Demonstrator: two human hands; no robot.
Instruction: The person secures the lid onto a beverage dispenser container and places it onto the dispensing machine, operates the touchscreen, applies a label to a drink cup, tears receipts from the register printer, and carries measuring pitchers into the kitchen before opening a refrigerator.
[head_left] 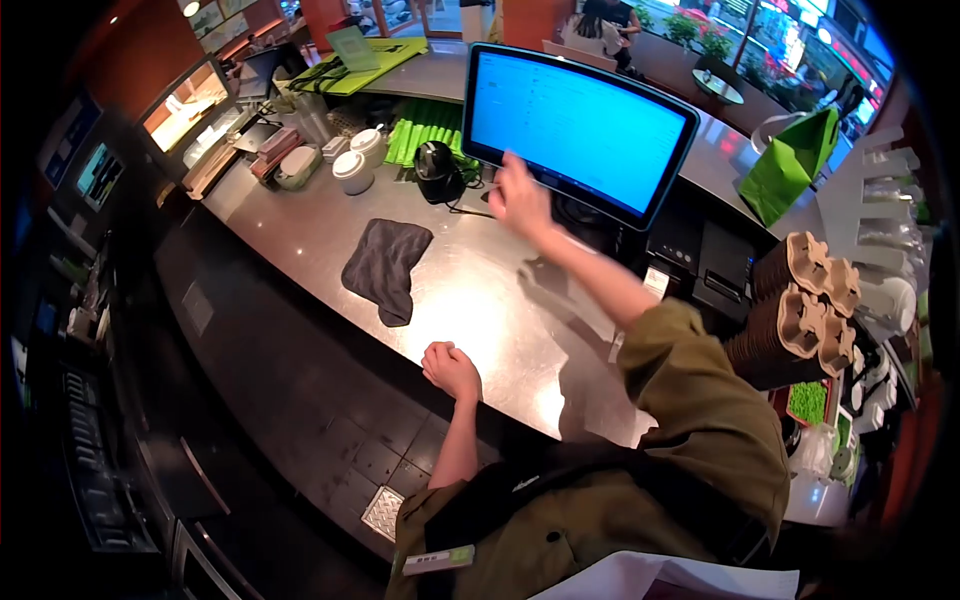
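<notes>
A monitor (580,130) with a lit blue screen is standing at the far side of the metal tabletop (290,220), and the person's right hand (522,198) is pointing at its lower left edge — index finger extending, fingers keeping apart, nothing visible between them. Blur is hiding whether the fingertip is touching the monitor. Well nearer the person than the monitor, the left hand (451,370) is hanging over the front edge, its fingers curling together; the view is not revealing whether they are enclosing anything. A crumpled grey cloth (386,268) is lying left of the monitor and nearer the person. Just left of the monitor a black device (437,175) is standing by some green packets (408,140), with white lidded pots (352,172) sitting farther left. Right of the monitor, stacked cardboard cup carriers (785,325) and a green paper bag (790,165) are standing.
</notes>
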